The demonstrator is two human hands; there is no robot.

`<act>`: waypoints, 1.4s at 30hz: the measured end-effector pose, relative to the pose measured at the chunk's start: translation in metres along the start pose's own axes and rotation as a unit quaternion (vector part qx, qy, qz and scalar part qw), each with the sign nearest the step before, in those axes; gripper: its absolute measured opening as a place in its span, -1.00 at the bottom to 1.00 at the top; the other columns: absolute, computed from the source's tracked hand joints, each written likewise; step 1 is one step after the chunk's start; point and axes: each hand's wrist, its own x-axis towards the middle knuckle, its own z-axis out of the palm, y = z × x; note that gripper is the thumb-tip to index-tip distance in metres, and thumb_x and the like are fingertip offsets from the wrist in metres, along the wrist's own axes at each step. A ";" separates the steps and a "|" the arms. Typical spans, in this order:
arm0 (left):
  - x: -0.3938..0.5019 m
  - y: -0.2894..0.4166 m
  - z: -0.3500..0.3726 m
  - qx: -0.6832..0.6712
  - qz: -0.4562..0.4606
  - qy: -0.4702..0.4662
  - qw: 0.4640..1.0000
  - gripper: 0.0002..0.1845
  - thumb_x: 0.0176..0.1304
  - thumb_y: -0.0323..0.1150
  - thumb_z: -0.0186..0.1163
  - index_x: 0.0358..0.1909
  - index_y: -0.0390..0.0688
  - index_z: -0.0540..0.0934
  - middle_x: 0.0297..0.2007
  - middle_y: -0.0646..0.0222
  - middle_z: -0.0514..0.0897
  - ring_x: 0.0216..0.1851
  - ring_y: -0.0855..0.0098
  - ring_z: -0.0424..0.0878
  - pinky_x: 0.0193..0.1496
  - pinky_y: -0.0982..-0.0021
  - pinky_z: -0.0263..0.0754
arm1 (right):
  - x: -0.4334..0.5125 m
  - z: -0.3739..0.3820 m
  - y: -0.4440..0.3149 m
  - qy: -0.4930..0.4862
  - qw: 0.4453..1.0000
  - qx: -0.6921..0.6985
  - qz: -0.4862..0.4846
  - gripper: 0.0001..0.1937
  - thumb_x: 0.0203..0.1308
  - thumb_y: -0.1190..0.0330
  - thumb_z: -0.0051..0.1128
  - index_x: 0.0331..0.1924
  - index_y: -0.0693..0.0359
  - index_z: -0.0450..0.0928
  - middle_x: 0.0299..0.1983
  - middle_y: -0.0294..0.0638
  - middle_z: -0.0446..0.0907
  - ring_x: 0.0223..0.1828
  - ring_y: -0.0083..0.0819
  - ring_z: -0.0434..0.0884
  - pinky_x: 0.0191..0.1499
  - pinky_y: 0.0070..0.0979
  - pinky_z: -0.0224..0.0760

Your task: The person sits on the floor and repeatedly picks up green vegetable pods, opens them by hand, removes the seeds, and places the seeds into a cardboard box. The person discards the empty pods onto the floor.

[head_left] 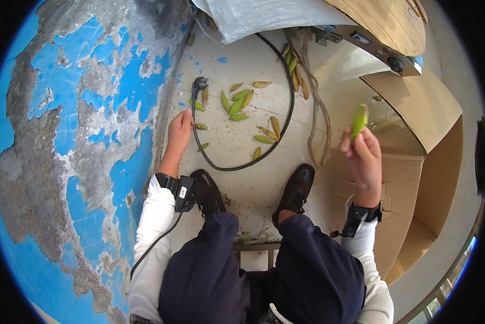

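My right hand (363, 156) is raised at the right, pinching a green seed pod (360, 121) that points upward between thumb and fingers. At the left, the fingertips of my left hand (180, 130) meet the black power cable (194, 128); whether they grip it is unclear. The cable's plug (201, 83) lies just above that hand. A cluster of green pods (236, 106) rests on the tiled floor, inside the cable's loop. Several yellowish-brown pods (270, 133) lie nearer the loop's lower right.
A peeling blue wall (92, 146) runs along the left. An open cardboard box (382, 178) stands beside my right arm. Further off are more pods (297, 73), a tan strap (321, 117), a white woven sheet (262, 18) and a device with a knob (396, 64). My shoes flank the cable's bottom.
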 end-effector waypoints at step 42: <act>-0.078 0.152 0.037 -0.110 0.104 -0.154 0.976 -0.89 0.30 -0.42 0.16 -0.27 -0.27 0.54 -0.45 0.48 0.59 -0.39 0.63 0.49 -0.26 0.56 0.39 | 0.054 0.114 0.095 -0.149 0.988 -0.012 -0.045 -0.80 0.18 0.45 0.24 -0.14 0.30 0.55 -0.33 -0.33 0.60 -0.39 -0.71 0.50 -0.31 -0.71 0.39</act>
